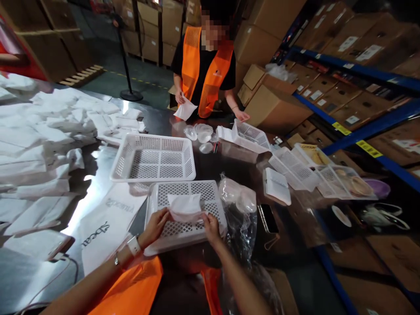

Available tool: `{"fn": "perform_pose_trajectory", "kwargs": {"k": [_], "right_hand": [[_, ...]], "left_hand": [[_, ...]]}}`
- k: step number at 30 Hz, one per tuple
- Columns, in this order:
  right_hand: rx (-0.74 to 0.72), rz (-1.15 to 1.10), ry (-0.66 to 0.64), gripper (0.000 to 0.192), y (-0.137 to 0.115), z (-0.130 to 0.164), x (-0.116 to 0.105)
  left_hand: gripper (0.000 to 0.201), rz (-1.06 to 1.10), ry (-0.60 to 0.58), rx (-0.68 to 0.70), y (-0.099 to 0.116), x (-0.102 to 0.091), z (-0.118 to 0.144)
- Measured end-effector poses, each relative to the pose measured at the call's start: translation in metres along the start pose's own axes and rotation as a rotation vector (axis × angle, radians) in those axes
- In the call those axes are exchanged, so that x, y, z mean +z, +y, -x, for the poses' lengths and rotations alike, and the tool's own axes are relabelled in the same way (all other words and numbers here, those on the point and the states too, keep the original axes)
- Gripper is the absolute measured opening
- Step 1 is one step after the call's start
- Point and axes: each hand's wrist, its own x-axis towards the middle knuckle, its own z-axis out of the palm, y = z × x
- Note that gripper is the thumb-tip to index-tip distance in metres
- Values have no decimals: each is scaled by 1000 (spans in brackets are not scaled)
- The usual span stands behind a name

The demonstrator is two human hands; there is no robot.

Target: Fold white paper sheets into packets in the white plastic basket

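Pouch (185,206) sits white in the near basket (215,205), left hand (156,226) and right hand (210,227) pinching its two lower corners. Best keep both grips even so it stays flat. Beyond, an empty basket (154,158), then a co-worker (205,65) holding paper. The pouch's contents can't be made out.
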Motion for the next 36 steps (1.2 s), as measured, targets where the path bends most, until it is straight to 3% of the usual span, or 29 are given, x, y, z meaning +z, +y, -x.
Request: {"fn": "perform_pose_trajectory", "kwargs": {"k": [3,7,13,24,28,29,31,34,36], "right_hand": [[42,45,155,54,-5,0,14],[76,184,404,55,-10,-2,29],[5,316,585,63,-3,-4,41],[5,515,410,62,15,-9,37],[128,825,286,56,6,-16,31],[92,906,252,54,3,-17,29],[-122,985,160,48,-2,-20,27],[-449,977,7,48,-1,-23,28],[-516,959,-31,50,5,-25,29]], "left_hand": [[36,-20,173,-49,4,14,0],[37,-134,302,-41,3,28,2],[32,-272,315,-14,-4,35,0],[28,-791,103,-57,-8,25,3],[32,-930,70,-95,-4,25,-1],[32,-948,72,-89,-3,26,-1],[33,-967,70,-34,-4,28,-3],[54,-927,89,260,-13,30,-4],[67,-837,195,437,-19,31,-5]]}}
